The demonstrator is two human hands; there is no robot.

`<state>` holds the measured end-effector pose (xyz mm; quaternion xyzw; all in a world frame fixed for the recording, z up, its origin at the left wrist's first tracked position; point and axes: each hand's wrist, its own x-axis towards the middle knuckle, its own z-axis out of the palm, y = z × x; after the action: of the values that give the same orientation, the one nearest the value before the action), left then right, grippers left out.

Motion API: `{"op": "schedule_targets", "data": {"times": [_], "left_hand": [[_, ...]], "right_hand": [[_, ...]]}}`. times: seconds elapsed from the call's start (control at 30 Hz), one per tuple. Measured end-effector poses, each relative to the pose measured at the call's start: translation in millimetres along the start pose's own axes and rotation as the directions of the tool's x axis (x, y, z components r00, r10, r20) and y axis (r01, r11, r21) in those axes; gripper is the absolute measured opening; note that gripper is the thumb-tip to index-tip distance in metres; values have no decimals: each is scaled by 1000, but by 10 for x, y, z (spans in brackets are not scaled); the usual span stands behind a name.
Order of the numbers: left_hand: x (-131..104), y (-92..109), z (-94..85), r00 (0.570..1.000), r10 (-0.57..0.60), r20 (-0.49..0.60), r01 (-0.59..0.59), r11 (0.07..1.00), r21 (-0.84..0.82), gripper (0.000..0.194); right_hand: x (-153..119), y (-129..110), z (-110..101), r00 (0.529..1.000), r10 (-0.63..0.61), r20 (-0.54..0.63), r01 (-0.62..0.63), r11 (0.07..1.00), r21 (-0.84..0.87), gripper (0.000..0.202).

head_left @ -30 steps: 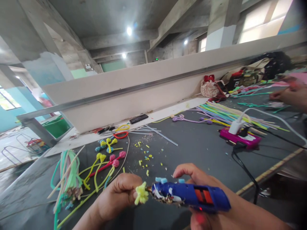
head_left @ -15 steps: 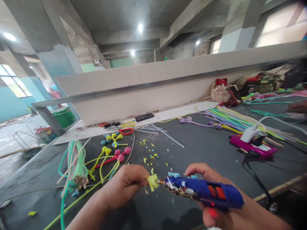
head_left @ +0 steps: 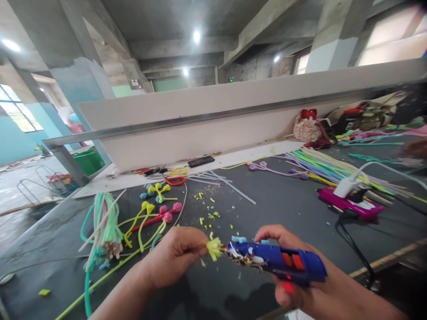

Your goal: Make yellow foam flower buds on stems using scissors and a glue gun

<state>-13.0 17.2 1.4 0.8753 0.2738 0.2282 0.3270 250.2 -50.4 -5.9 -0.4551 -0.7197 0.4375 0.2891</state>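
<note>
Between the pinched fingers of my left hand (head_left: pixel 176 255) is a yellow pipe-cleaner flower (head_left: pixel 214 249), its petals splayed toward the right. My right hand (head_left: pixel 296 266) grips a blue hot glue gun (head_left: pixel 276 262), pointed left, with red parts in its side and a red light glowing near my thumb. The gun's nozzle tip meets the middle of the flower, or comes very close to it. Dried glue and fluff cling to the front of the gun. A long yellow stem (head_left: pixel 100 282) runs from near my left hand to the bottom edge.
Left lies a bundle of green and pale pipe cleaners (head_left: pixel 108 222), beside finished yellow and pink stems (head_left: pixel 163 213). Yellow and blue clippings (head_left: pixel 213 215) dot the dark table. A purple power strip (head_left: pixel 350 204) with cables sits right, near more pipe cleaners (head_left: pixel 320 164). Another person's hand (head_left: pixel 415 146) shows far right.
The glue gun has shifted slightly left and up, with its tip nearer the flower. The flower has moved slightly right in my left hand, which otherwise stays about in place.
</note>
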Motion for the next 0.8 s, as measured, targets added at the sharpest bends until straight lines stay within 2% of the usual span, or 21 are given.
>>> {"op": "schedule_targets", "data": {"times": [0.1, 0.27, 0.37, 0.63, 0.7, 0.8], "left_hand": [[-1, -25, 1, 999, -39, -28, 36, 994, -107, 33], [-21, -92, 46, 985, -169, -39, 145, 925, -351, 34], [-21, -99, 79, 985, -170, -27, 148, 917, -370, 34], [-27, -86, 99, 986, -167, -23, 147, 917, -371, 34], [-51, -124, 112, 978, -209, -27, 169, 854, -492, 33], [-83, -192, 155, 967, -250, -41, 143, 671, -728, 33]], "right_hand": [[-18, 6, -16, 1000, 23, 20, -24, 999, 31, 57], [-53, 4, -12, 999, 13, 34, -20, 981, 195, 61], [-57, -7, 7, 998, -3, 61, -11, 972, 236, 62], [12, -96, 71, 999, -35, -4, 36, 995, 91, 59], [2, -122, 55, 999, -41, -7, 42, 994, 99, 60], [-31, -158, 24, 999, -45, -1, 45, 979, 199, 64]]}}
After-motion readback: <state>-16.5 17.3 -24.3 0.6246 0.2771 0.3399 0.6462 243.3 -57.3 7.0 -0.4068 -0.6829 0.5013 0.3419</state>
